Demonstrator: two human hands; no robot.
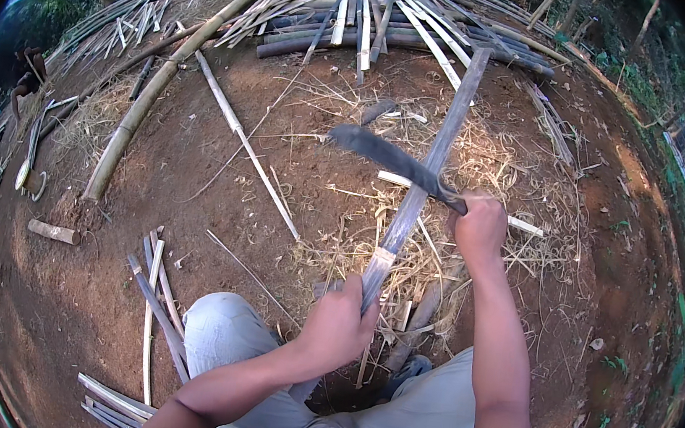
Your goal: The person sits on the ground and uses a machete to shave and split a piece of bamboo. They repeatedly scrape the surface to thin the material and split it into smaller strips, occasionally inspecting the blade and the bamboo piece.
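Observation:
My left hand (336, 329) is closed around the near end of a long split bamboo strip (445, 133), which slants away from me to the upper right. A pale scraped band shows at a node just beyond my fingers. In my right hand (478, 229) is the handle of a machete (383, 153). Its dark, curved blade points left and crosses over the strip near the strip's middle. Whether blade and strip touch, I cannot tell. My right fingers are wrapped round the handle. Beneath the strip lie curly bamboo shavings (483, 167) on the brown soil.
A thick bamboo pole (148, 99) lies at the left, near a short cut piece (53, 232). Dark bamboo poles and split strips (337, 43) are heaped at the far side. More strips (159, 303) lie beside my left knee. Another person (30, 77) is at the far left edge.

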